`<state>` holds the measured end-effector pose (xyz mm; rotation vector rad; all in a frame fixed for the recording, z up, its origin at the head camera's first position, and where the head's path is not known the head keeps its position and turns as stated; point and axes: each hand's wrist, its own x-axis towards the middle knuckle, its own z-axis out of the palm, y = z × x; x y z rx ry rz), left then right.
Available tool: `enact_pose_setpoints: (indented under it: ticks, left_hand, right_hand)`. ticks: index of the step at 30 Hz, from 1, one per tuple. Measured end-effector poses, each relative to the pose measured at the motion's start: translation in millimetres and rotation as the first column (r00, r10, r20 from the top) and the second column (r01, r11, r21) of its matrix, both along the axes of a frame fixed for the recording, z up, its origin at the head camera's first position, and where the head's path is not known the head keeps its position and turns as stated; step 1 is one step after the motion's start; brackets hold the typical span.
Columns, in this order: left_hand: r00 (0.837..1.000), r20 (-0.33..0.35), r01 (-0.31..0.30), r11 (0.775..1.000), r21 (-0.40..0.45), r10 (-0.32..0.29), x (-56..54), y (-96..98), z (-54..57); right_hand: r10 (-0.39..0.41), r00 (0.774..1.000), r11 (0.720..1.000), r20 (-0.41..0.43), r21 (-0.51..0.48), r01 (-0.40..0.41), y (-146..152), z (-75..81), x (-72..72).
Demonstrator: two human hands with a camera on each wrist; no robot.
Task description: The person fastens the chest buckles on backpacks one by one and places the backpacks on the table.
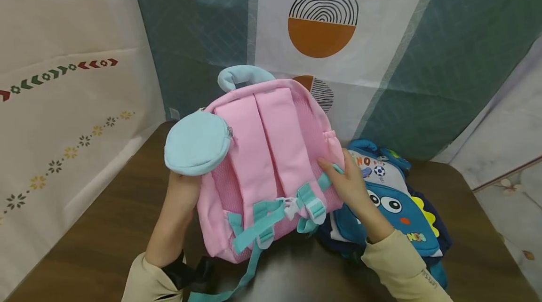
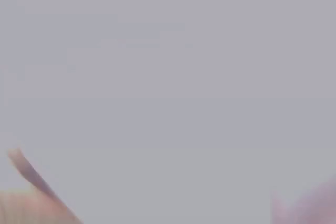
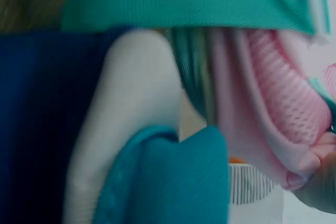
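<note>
A pink child's backpack (image 1: 275,151) is held up over the table in the head view, its back panel and two straps facing me. Turquoise webbing (image 1: 258,234) with white buckles hangs at its lower edge. My right hand (image 1: 349,182) grips the bag's right side, thumb on the front. The right wrist view shows fingertips (image 3: 321,182) at the pink fabric. A round light-blue pouch (image 1: 196,144) on the bag's left side covers most of my left hand (image 1: 184,189); how its fingers lie is hidden. The left wrist view is mostly a grey blur with a bit of hand at lower left.
A blue backpack (image 1: 383,198) with a cartoon dinosaur face lies on the brown table (image 1: 474,241), right behind my right forearm. Patterned cloths hang at the back (image 1: 203,19) and on the left (image 1: 76,104). A pale marbled surface (image 1: 521,208) borders the table's right side.
</note>
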<state>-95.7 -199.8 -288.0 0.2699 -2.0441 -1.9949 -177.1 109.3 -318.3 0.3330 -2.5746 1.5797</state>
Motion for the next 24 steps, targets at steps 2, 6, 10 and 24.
enact_pose_setpoints:
  ticks: [2,6,10,24]
  left_hand:
    - [0.996,0.070,0.063,0.977,-0.202,-0.050,-0.1,0.5,2.9]
    - [0.981,0.147,0.178,0.871,-0.458,-0.123,-7.5,-4.0,-1.8]
    - [0.958,0.232,0.268,0.817,-0.510,-0.169,-14.9,-12.4,-13.1]
    - [0.899,0.349,0.430,0.686,-0.587,-0.264,-21.7,-31.6,-32.8]
  right_hand:
    - [-0.072,0.997,0.996,0.009,-0.044,0.072,2,0.9,6.0]
    - [-0.131,0.985,0.968,0.108,-0.200,0.150,1,5.9,16.7]
    - [-0.102,0.968,0.932,0.230,-0.319,0.174,-8,2.9,26.4]
    - [-0.164,0.983,0.976,0.076,0.155,0.151,-34,-46.6,41.3]
